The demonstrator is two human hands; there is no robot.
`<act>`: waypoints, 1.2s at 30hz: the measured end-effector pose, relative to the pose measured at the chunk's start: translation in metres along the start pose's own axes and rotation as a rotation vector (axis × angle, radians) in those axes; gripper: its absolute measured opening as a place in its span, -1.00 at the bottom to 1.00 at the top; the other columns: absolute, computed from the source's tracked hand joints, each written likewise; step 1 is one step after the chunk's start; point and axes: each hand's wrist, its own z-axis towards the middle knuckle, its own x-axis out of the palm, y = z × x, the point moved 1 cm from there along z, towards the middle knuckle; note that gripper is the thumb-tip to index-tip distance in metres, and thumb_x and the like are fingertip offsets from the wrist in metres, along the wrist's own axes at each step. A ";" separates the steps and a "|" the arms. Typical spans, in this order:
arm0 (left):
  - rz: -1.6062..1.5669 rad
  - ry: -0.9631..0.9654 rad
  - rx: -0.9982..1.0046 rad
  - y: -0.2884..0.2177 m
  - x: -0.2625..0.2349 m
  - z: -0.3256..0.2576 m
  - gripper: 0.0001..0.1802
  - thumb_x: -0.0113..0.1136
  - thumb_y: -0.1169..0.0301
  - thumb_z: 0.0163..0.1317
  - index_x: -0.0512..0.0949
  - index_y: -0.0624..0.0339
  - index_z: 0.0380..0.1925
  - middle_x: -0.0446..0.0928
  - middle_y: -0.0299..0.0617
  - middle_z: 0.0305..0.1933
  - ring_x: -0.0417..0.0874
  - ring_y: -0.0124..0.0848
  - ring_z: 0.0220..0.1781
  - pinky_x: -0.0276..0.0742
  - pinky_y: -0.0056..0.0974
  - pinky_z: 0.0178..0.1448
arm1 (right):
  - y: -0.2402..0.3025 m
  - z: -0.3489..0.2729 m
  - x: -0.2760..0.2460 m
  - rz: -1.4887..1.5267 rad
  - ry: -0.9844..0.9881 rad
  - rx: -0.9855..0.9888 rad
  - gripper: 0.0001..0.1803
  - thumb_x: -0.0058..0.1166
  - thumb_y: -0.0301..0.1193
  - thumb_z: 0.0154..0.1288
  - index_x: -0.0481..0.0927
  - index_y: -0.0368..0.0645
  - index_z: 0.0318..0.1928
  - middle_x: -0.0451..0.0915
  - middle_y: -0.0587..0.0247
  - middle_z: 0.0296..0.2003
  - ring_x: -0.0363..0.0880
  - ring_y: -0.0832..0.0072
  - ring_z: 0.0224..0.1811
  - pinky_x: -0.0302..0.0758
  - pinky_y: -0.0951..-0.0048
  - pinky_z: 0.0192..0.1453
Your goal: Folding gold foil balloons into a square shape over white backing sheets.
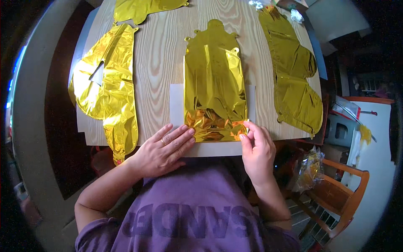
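A pale wood-grain table (155, 67) fills the middle of the room, its far end running out of view. At its near edge sits the person in a purple shirt (193, 193). A wooden chair (359, 193) stands on the right, near the table's near right corner.

Along the left side of the table lies a crinkled gold shape (119, 90) with a triangular opening, its narrow end reaching the near edge. Along the right side lies a darker gold shape (294, 67) with a notched outer edge. Between them, well apart from both, is the central foil (214, 80), flat and shiny, with small tabs around its rounded far end. Its near part rests on a white sheet (176, 103), which shows at both sides and along the near edge.

The left hand (163, 151) lies flat, fingers extended, fingertips on the foil's near left corner. The right hand (259, 147) pinches the near right corner between thumb and forefinger. A clear plastic bag (310, 170) rests by the chair. Smallest is a ring (163, 142) on the left hand.
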 end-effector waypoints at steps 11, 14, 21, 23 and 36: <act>0.014 -0.215 0.110 -0.003 -0.025 0.050 -0.51 0.35 0.16 0.13 0.60 0.28 -0.04 0.57 -0.04 0.00 0.53 -0.05 0.29 0.27 0.17 0.52 | 0.004 -0.008 0.001 -0.264 -0.070 -0.151 -0.61 0.24 -0.45 0.29 0.58 -0.16 0.14 0.45 0.18 -0.26 0.54 0.18 -0.22 0.49 0.17 -0.15; -0.022 -0.232 0.181 -0.002 -0.019 0.069 -0.52 0.36 0.24 0.12 0.60 0.23 0.02 0.57 -0.03 0.01 0.56 -0.05 0.21 0.46 0.08 0.38 | 0.001 -0.011 0.004 -0.351 -0.112 -0.219 -0.58 0.27 -0.43 0.26 0.60 -0.15 0.15 0.43 0.22 -0.25 0.50 0.21 -0.24 0.44 0.15 -0.15; -0.078 -0.239 0.193 0.006 -0.013 0.098 -0.54 0.30 0.31 0.16 0.59 0.17 0.09 0.52 -0.07 0.14 0.52 -0.06 0.28 0.46 0.01 0.36 | -0.002 -0.013 0.005 -0.414 -0.142 -0.259 -0.54 0.32 -0.42 0.20 0.60 -0.12 0.15 0.42 0.24 -0.24 0.48 0.21 -0.21 0.42 0.16 -0.14; -0.090 -0.237 0.181 0.005 -0.011 0.106 -0.51 0.27 0.26 0.23 0.56 0.12 0.17 0.48 -0.06 0.27 0.44 -0.03 0.39 0.35 0.05 0.45 | -0.002 -0.012 0.004 -0.390 -0.145 -0.249 -0.53 0.32 -0.43 0.20 0.60 -0.12 0.15 0.42 0.23 -0.24 0.48 0.22 -0.21 0.42 0.17 -0.12; -0.114 -0.110 0.139 0.007 -0.003 0.109 -0.36 0.22 0.21 0.32 0.39 0.02 0.40 0.27 -0.09 0.54 0.20 -0.01 0.60 0.09 0.15 0.60 | 0.013 -0.041 0.020 -0.295 -0.151 -0.502 -0.69 0.17 -0.47 0.33 0.67 -0.21 0.07 0.53 0.01 0.09 0.47 0.06 0.21 0.50 0.08 0.28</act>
